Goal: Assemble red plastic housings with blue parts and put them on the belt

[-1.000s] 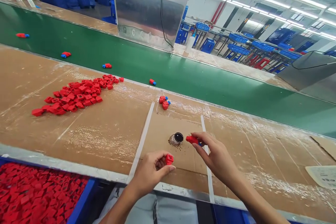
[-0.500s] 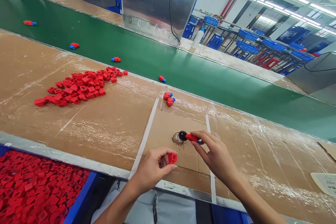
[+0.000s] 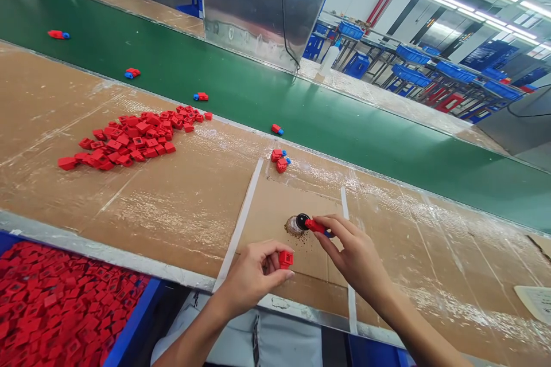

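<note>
Red part (image 3: 315, 226) in right hand (image 3: 355, 258); jar (image 3: 294, 226) beside

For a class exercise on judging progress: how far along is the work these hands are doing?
Done: red-and-blue pieces lie on the green conveyor belt, and others sit on the cardboard. In hand: the right hand holds one at a small jar; the left hand pinches a red block. Left: a pile of red blocks and a blue bin full of them.
</note>
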The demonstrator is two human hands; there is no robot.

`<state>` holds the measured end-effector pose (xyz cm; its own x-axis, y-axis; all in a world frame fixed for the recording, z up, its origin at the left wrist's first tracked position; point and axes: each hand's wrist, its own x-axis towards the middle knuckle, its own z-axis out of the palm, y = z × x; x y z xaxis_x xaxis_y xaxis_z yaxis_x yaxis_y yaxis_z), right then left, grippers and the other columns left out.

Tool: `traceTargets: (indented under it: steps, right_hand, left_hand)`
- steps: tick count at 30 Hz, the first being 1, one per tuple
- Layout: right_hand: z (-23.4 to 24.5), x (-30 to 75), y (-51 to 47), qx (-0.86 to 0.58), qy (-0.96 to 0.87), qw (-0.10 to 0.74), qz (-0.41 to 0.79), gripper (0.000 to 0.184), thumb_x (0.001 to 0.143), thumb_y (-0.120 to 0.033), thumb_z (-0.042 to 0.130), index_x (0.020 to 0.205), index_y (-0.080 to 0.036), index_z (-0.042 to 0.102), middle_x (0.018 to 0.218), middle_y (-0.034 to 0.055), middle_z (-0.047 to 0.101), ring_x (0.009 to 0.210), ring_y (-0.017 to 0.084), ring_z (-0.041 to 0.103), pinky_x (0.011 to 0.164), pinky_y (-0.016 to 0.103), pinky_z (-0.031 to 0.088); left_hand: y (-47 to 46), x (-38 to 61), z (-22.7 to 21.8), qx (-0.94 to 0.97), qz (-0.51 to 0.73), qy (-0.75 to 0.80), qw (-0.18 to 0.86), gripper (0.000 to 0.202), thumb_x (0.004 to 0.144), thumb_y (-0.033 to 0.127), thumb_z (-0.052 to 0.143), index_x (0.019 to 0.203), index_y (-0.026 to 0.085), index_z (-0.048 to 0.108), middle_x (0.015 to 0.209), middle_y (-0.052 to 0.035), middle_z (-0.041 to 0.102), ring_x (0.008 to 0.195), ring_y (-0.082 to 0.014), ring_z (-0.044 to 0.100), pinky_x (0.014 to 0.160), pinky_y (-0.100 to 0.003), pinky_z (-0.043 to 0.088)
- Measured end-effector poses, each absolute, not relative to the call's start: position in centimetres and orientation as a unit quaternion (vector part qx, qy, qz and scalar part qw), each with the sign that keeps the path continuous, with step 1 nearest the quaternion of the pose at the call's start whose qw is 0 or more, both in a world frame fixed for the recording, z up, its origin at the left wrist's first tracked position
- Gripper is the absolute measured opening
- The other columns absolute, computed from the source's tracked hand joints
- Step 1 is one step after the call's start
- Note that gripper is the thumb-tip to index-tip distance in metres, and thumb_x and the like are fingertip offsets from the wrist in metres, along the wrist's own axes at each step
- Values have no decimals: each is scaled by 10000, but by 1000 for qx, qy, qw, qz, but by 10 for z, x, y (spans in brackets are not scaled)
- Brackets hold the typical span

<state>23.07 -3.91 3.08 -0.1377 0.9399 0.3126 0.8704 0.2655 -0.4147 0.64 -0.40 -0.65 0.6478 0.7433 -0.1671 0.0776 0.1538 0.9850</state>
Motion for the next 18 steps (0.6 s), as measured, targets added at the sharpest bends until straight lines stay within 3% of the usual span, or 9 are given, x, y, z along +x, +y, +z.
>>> traceTargets:
  steps: [18]
  right_hand:
    - [33, 228, -40, -601, -751, 271, 28, 183, 996, -242, 507, 1153, -201, 592, 1042, 68, 659, 924, 197, 648, 779, 314, 525]
  left_hand:
    - [-4, 6, -2, 597, 236, 342, 686, 214, 773, 235, 717, 970, 153, 702, 719, 31, 528, 645, -105, 461, 595, -223, 378]
